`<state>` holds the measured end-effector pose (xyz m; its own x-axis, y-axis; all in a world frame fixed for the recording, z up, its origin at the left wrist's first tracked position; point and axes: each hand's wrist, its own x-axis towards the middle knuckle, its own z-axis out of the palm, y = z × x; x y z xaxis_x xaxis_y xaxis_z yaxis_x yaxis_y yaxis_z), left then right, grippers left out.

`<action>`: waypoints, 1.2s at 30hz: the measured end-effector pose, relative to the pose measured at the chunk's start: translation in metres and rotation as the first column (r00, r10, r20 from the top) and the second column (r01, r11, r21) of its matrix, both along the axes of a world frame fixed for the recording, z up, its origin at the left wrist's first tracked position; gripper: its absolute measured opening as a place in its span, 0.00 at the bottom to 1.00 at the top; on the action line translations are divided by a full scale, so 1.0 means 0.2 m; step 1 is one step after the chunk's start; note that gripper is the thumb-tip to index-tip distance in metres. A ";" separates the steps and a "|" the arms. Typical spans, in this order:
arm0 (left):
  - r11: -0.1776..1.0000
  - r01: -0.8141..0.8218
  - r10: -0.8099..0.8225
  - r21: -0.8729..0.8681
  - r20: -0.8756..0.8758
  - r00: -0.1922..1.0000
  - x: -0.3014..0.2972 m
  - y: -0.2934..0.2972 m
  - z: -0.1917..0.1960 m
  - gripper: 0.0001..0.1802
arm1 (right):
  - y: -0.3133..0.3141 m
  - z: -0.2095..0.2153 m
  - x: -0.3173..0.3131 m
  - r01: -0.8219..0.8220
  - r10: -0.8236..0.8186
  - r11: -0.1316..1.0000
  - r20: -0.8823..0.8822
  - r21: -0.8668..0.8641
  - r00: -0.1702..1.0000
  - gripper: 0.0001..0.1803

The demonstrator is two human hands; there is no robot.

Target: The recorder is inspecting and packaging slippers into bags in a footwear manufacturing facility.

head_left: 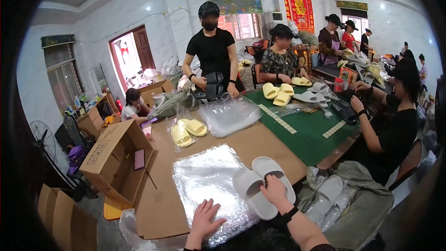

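My right hand (275, 189) grips a pair of light grey slide sandals (250, 187) side by side, its fingers curled over the inner edge of one strap. The pair is at the right edge of a stack of clear plastic bags (204, 167) on the brown table. My left hand (205, 217) lies flat on the near part of that stack, fingers spread and holding nothing. To my right, more grey slides (326, 194) rest in clear plastic on an olive-green sack (367, 204).
An open cardboard box (116, 158) stands at the table's left. Bagged yellow slides (188, 131) and a clear plastic pile (231, 115) lie farther back. A green mat (297, 130) carries more slides. A person in black (211, 51) across the table holds dark slides (213, 86); others sit at right.
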<state>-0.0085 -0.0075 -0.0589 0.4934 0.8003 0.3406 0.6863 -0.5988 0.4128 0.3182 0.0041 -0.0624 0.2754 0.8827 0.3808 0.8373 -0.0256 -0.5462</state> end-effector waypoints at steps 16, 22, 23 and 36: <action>1.000 0.008 -0.008 0.016 0.019 1.000 0.00 0.00 -0.03 0.37 | -0.01 -0.03 0.02 -0.016 0.016 1.000 -0.017 -0.024 1.000 0.19; 1.000 0.003 -0.003 0.028 0.020 1.000 0.00 0.00 -0.04 0.37 | -0.01 -0.02 0.01 0.017 -0.016 1.000 -0.027 0.024 1.000 0.18; 1.000 0.003 -0.004 0.029 0.024 1.000 0.00 0.00 -0.03 0.37 | -0.01 -0.02 0.00 0.015 -0.015 1.000 -0.029 0.012 0.999 0.18; 1.000 -0.014 0.013 0.011 0.020 1.000 -0.01 -0.01 -0.04 0.36 | -0.01 -0.01 0.00 0.001 0.000 1.000 -0.057 0.015 0.998 0.18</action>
<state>-0.0099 -0.0087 -0.0663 0.4755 0.8031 0.3591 0.6859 -0.5941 0.4203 0.3188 0.0024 -0.0653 0.2974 0.8768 0.3779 0.8047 -0.0172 -0.5935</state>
